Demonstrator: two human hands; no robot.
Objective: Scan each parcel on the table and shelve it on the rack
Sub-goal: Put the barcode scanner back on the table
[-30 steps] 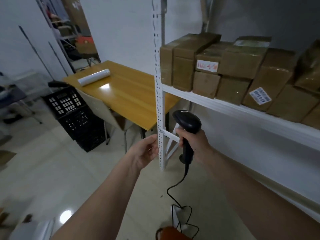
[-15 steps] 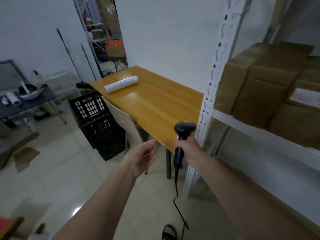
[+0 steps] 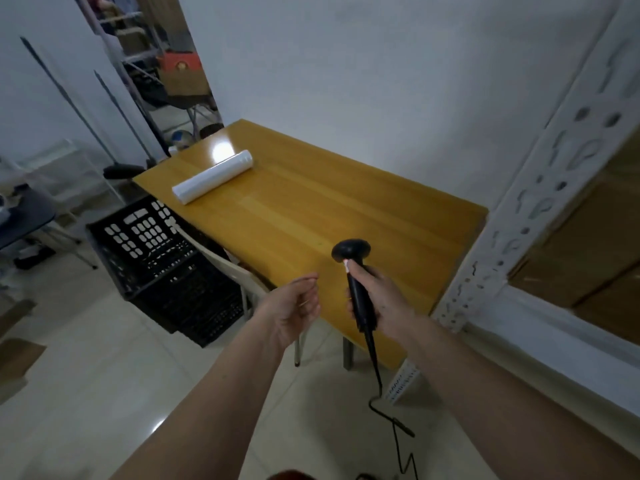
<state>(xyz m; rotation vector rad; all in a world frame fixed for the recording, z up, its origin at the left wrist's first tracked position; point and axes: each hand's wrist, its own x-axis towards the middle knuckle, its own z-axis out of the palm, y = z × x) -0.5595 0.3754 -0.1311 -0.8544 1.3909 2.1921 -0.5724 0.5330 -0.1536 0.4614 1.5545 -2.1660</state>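
My right hand (image 3: pixel 379 299) grips the handle of a black barcode scanner (image 3: pixel 353 268), whose head hangs over the near edge of the wooden table (image 3: pixel 346 206); its cable trails down to the floor. My left hand (image 3: pixel 292 306) hovers beside it with loosely curled fingers and holds nothing. On the table I see only a white roll (image 3: pixel 213 176) at the far left. Brown cardboard parcels (image 3: pixel 585 244) sit on the white rack (image 3: pixel 523 216) at the right edge.
Stacked black plastic crates (image 3: pixel 166 258) stand on the floor left of the table, with a pale chair back (image 3: pixel 228 263) beside them. A dark side table (image 3: pixel 24 216) is at far left. Poles lean on the wall by a doorway (image 3: pixel 166 64).
The view has swung left from the rack to the table. Both hands have come over the table's near edge, the scanner still in my right hand, my left hand off the rack post.
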